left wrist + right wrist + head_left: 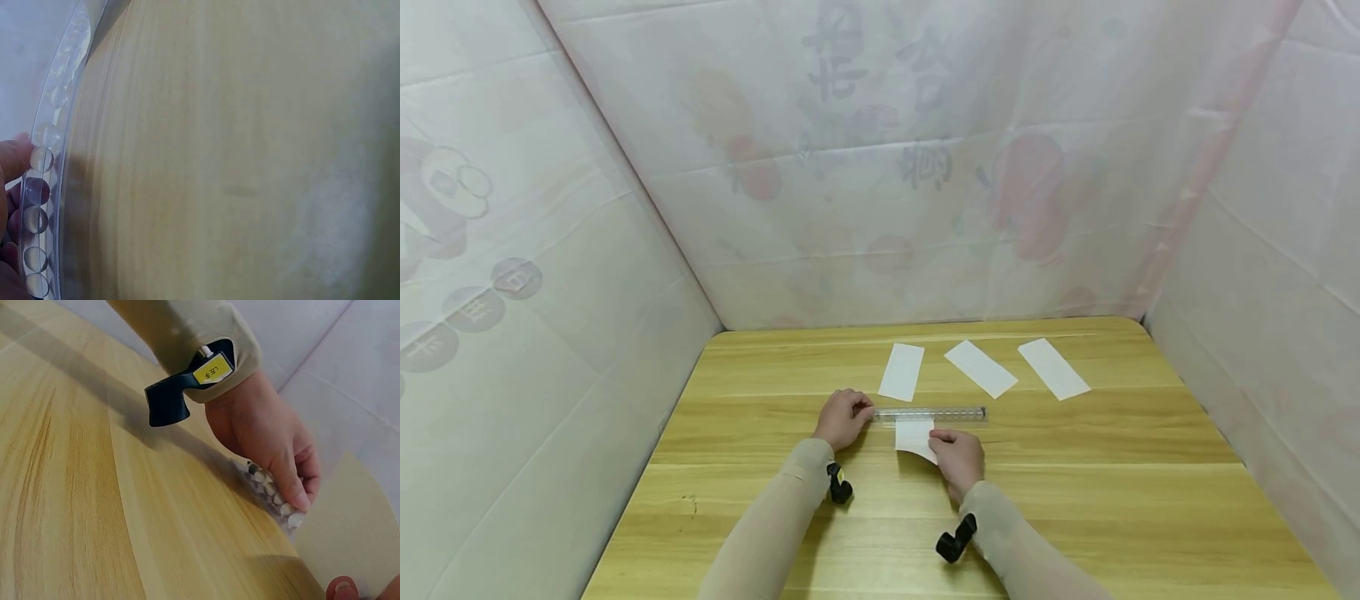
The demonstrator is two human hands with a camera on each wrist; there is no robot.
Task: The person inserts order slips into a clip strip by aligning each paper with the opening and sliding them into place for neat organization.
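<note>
A clear plastic strip (pixel 951 413) with a row of round, clear bumps or beads (pixel 35 220) lies across the middle of the table. At its left end, my left hand (pixel 842 418) pinches it between thumb and fingers; the right wrist view shows this hand (pixel 275 434) bent down over the strip (pixel 273 495). My right hand (pixel 961 460) pinches a white paper slip (pixel 913 435) by its lower right corner. The slip's top edge meets the strip, and its lower edge curves up off the table. Only the right thumb (pixel 342 589) and a bit of finger show below the slip (pixel 347 519).
Three white paper slips lie farther back: one upright-ish (pixel 902 372), a slanted one (pixel 981 368) and another slanted one (pixel 1054 368) to the right. The wood-grain table (pixel 737 500) is bordered by pale printed cloth (pixel 880 208). Black wrist cameras (pixel 957 538) sit on both sleeves.
</note>
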